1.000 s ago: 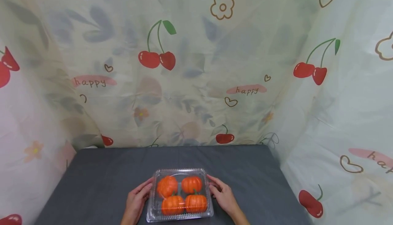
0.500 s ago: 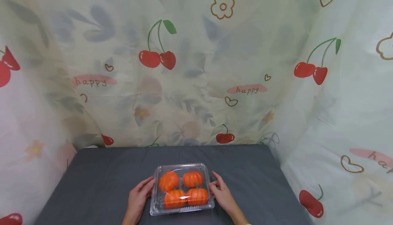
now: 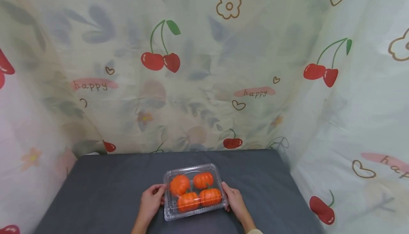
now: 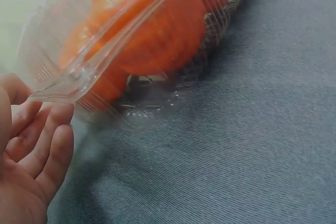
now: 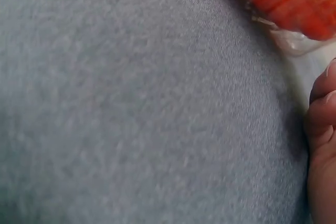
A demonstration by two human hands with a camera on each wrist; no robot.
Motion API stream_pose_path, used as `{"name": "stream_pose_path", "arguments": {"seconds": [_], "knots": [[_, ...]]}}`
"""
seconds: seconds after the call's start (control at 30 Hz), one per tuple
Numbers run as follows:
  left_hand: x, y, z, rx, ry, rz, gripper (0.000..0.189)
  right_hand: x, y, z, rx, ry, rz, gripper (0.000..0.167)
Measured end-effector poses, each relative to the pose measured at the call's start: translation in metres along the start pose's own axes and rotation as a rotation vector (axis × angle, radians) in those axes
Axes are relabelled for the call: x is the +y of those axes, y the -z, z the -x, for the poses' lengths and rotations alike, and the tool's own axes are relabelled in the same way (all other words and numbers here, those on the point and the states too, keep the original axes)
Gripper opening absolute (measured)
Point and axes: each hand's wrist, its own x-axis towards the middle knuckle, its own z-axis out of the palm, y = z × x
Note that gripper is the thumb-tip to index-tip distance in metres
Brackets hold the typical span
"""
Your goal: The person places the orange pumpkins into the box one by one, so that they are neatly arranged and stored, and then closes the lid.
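A clear plastic clamshell box (image 3: 172, 211) with a ridged rim lies on the grey cloth in the head view, turned slightly askew. Several small orange pumpkins (image 3: 211, 196) show through its lid. At the box's left side, my left hand (image 3: 151, 200) pinches the rim; the left wrist view shows thumb and fingers of that hand (image 4: 37, 150) at a rim corner. On the right side my right hand (image 3: 234, 202) holds the box's edge, its fingertips partly hidden beneath. Only part of the right hand (image 5: 323, 140) shows in the right wrist view, near an orange pumpkin (image 5: 296, 1).
A dark grey cloth (image 3: 112, 188) covers the table around the box. Pale curtains (image 3: 191, 85) printed with cherries and flowers enclose the back and both sides, meeting the table's far edge.
The box has moved away from the body and a little right, turning anticlockwise. Both hands have moved with it; the right fingers, partly extended half a second ago, now hold the edge.
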Motion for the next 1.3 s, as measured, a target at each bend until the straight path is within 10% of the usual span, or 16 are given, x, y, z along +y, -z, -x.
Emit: {"name": "stream_pose_path", "arguments": {"seconds": [0.6, 1.3], "knots": [[0.009, 0.004, -0.020, 0.040, 0.007, 0.032, 0.035, 0.000, 0.010, 0.008, -0.222, 0.093, -0.103, 0.043], [0.011, 0.006, -0.005, -0.081, 0.109, 0.172, 0.063, -0.002, 0.011, 0.011, -0.213, 0.086, -0.112, 0.030]]}}
